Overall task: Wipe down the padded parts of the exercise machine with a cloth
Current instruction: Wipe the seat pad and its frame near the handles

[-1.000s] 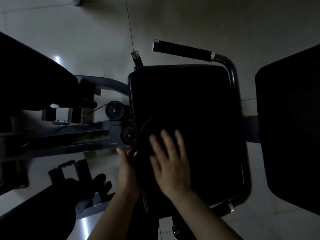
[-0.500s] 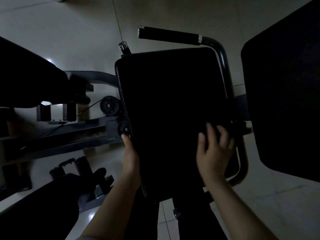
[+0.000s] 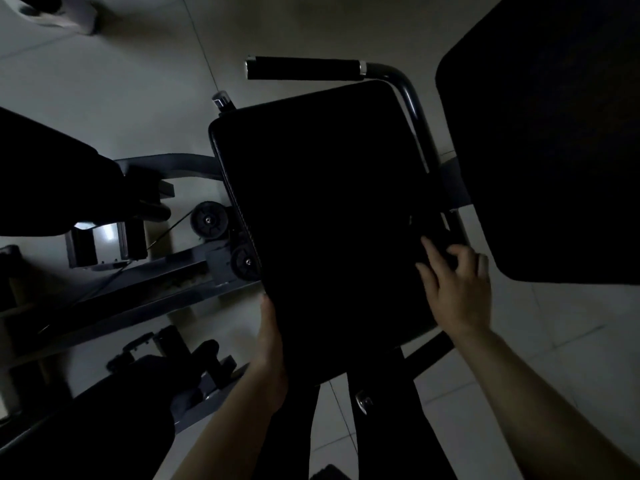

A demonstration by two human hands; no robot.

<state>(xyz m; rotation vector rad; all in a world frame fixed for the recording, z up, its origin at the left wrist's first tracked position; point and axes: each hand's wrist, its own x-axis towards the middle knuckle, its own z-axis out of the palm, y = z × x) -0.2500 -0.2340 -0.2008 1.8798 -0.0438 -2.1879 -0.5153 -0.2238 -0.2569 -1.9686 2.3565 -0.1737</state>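
Observation:
A black padded seat [image 3: 322, 202] of the exercise machine fills the middle of the head view. My left hand [image 3: 270, 344] lies against the seat's left edge near its front corner, fingers straight along the side. My right hand [image 3: 453, 285] is at the seat's right edge with fingers spread, pressing a dark cloth [image 3: 433, 237] that is barely distinguishable from the pad in the dim light. A second black pad [image 3: 554, 150] stands to the right.
A black foam handle [image 3: 304, 68] on a curved metal bar crosses above the seat. Pulleys [image 3: 209, 220] and a grey frame beam [image 3: 145, 282] lie left of it. Another dark pad [image 3: 45, 181] is at far left, and pale floor tiles surround the machine.
My right hand slid with the cloth from the seat's lower left across to its right edge. My left hand stayed on the left edge. The camera view shifted.

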